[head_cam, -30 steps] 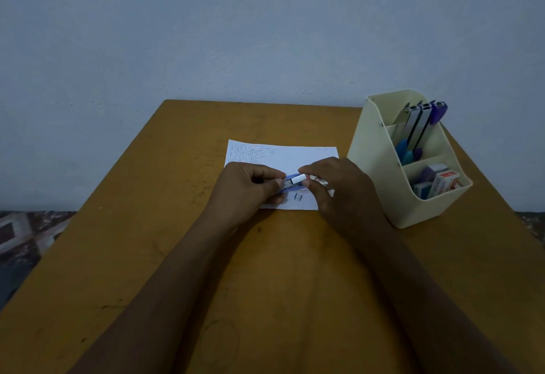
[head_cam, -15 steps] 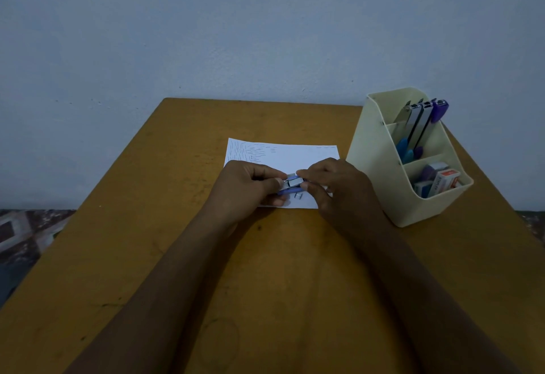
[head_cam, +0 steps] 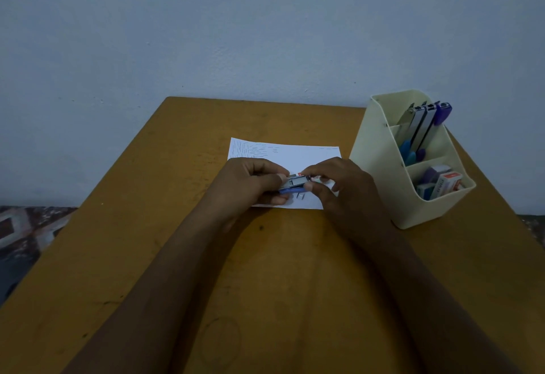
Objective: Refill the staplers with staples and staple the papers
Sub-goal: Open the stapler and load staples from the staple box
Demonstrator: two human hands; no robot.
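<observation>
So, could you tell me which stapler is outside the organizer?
The blue stapler in the left hand and right hand; other staplers stand in the organizer.

stapler (head_cam: pixel 295 182): ends hidden inside left hand (head_cam: pixel 250 183) and right hand (head_cam: pixel 342 188) | paper (head_cam: pixel 295 154): near half covered | specks (head_cam: pixel 300 196) at stapler's 6 o'clock: too small to identify | box (head_cam: pixel 446 186) at 3 o'clock: lettering unreadable | table (head_cam: pixel 147 226): cut off at 6 o'clock

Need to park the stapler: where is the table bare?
Bare table lies left of the paper and behind it to the far edge. Crowded: left hand and right hand grip the stapler over the paper, organizer close at right.
</observation>
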